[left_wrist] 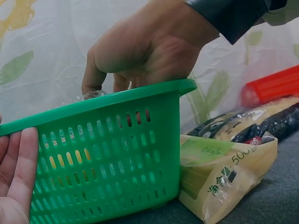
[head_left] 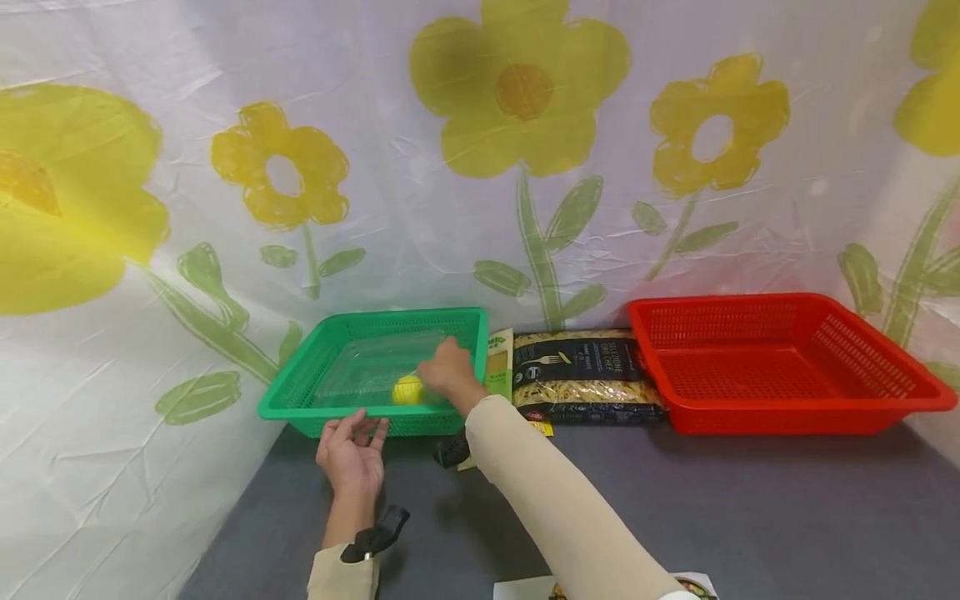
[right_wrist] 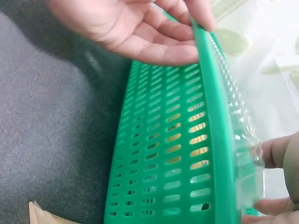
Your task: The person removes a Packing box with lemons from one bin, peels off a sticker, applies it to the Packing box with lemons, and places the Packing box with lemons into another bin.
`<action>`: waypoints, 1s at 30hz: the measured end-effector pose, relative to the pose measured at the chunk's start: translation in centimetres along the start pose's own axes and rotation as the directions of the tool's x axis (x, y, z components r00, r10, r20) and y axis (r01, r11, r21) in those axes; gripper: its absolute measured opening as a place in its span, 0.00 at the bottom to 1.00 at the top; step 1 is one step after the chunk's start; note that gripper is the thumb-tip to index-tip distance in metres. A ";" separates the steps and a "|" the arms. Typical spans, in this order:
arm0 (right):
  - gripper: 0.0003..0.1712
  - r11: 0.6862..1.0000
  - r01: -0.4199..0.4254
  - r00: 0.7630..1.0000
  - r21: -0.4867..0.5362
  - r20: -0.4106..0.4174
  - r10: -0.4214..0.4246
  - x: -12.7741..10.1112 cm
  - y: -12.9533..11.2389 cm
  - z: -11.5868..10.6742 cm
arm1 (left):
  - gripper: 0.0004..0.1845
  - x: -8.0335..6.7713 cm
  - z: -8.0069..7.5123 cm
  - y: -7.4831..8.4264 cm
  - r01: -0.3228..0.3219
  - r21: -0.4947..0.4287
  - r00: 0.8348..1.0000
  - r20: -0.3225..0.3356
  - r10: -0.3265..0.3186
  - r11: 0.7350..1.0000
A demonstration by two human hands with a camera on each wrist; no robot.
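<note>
From the head view, we see the right hand (head_left: 450,371) reaching into the green basket (head_left: 300,392) at the back left of the grey desk (head_left: 750,517), its fingers bent down onto a clear plastic container (head_left: 375,367) that lies inside beside a yellow lemon (head_left: 408,389). The left hand (head_left: 351,450) rests against the basket's near wall, fingers straight and released. Between this basket and the red basket (head_left: 780,362) lie a dark pasta bag (head_left: 585,375) and a spaghetti pack (head_left: 498,367).

The left wrist view shows the right hand (left_wrist: 145,46) arched over the green rim (left_wrist: 117,100), fingertips dipping toward a glint of clear plastic — the left hand's fingers (left_wrist: 21,168) lie flat on the slotted wall. The spaghetti pack (left_wrist: 219,172) sits just beside the basket, touching it.

The right wrist view shows the clear container (right_wrist: 247,154) pinched between the right hand's fingers (right_wrist: 275,151) just inside the rim, while the left hand (right_wrist: 135,28) steadies the basket from outside.

We judge the step to be taking hold of the container while the basket is braced. The next move would call for a firm pinch on the thin, slippery plastic and a lift clear of the rim without nudging the lemon.
</note>
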State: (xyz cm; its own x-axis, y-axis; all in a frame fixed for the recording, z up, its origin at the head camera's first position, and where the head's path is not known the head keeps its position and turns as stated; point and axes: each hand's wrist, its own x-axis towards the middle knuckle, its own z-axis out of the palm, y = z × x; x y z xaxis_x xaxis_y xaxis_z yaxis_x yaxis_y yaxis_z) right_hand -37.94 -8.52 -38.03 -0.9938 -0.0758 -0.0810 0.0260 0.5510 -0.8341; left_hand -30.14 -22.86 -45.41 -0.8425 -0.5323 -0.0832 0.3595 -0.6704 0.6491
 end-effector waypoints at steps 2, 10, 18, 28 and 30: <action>0.33 0.999 0.004 1.000 0.040 0.001 -0.004 0.0 0.0 -0.1 | 0.18 0.0 -0.1 0.0 -0.001 -0.007 1.000 0.000 0.001 1.000; 0.13 0.994 0.025 0.999 0.105 -0.049 -0.019 -0.2 0.0 -0.6 | 0.18 0.1 -0.2 -0.2 -0.003 -0.014 1.000 0.003 0.003 1.000; 0.17 0.990 0.045 0.994 0.133 -0.106 -0.031 -0.3 0.0 -1.1 | 0.17 -0.1 0.1 -0.2 -0.004 -0.001 1.000 -0.001 0.004 1.000; 0.26 0.985 0.067 0.984 0.158 -0.173 -0.039 -0.4 -0.1 -3.1 | 0.17 -0.1 0.2 -0.2 -0.002 -0.013 1.000 0.003 0.002 1.000; 0.30 0.985 0.062 0.983 0.160 -0.182 -0.032 -0.4 -0.1 -3.7 | 0.17 -0.1 0.2 -0.2 -0.001 -0.010 1.000 0.003 0.001 1.000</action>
State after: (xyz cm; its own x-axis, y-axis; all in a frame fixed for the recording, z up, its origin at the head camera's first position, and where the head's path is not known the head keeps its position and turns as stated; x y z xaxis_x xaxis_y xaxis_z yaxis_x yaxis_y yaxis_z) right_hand -37.99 -5.47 -35.93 -0.9972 0.0594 0.0464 -0.0184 0.4049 -0.9142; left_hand -30.17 -22.58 -45.37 -0.8435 -0.5312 -0.0801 0.3643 -0.6752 0.6414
